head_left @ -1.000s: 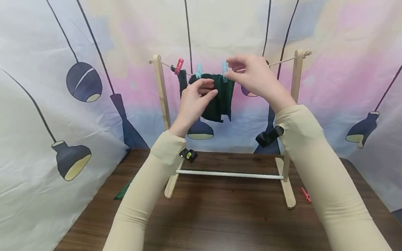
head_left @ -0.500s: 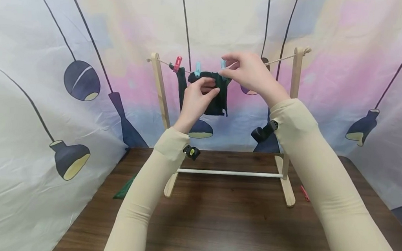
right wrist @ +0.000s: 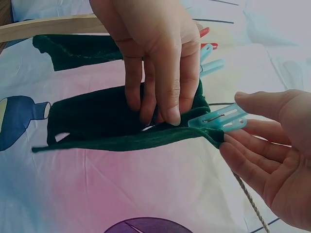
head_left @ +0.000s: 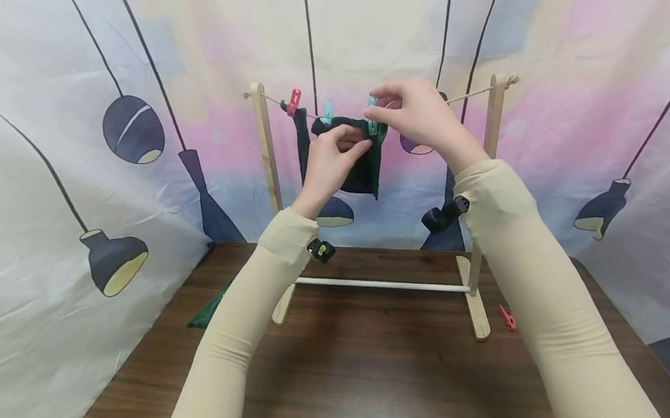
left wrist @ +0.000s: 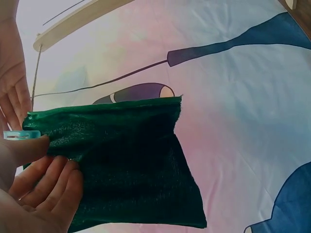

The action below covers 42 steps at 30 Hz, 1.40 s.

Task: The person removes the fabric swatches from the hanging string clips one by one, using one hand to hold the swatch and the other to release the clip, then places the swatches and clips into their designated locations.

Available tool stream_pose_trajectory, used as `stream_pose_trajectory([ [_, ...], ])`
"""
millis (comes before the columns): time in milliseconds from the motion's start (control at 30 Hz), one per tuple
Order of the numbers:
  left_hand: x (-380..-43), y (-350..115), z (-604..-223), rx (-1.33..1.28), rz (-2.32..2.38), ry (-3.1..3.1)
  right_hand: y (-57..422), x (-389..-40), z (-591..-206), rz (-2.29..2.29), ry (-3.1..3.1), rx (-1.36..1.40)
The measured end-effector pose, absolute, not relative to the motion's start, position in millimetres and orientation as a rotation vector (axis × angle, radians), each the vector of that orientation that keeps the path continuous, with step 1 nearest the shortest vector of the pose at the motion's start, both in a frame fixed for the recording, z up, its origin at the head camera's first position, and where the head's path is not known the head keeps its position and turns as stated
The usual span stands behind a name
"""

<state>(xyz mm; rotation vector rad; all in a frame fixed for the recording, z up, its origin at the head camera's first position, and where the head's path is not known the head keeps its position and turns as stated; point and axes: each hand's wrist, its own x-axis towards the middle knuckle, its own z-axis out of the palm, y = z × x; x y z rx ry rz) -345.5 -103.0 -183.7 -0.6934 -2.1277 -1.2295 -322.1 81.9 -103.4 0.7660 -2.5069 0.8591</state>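
A dark green velvety cloth hangs folded over the rope of a small wooden drying rack. My left hand pinches the front of this cloth below its top edge, thumb near the fold in the left wrist view. A light blue clothespin sits on the cloth's right upper corner. My right hand grips its handles, thumb on one side and fingers on the other. Another blue clothespin clips the same cloth farther left. Beyond it, a red clothespin holds a narrower green piece.
The rack's right post stands behind my right forearm, its left post beyond my left. A white rod joins the feet. On the brown table lie a pink clothespin and a green cloth, partly behind my left sleeve.
My left hand has shifted slightly right and up, closer to the right-hand blue clothespin. My right hand stays at that clothespin, slightly higher and left. The cloth's lower right edges now hang closer together.
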Motion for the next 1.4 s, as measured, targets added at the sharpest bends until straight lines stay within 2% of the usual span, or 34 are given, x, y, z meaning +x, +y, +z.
stream_pose_trajectory([
  [1400, -342.8, -103.4, -186.1, -0.693, -1.241, -2.114, 79.1, -327.2, -108.5, 0.899, -2.234, 0.825],
])
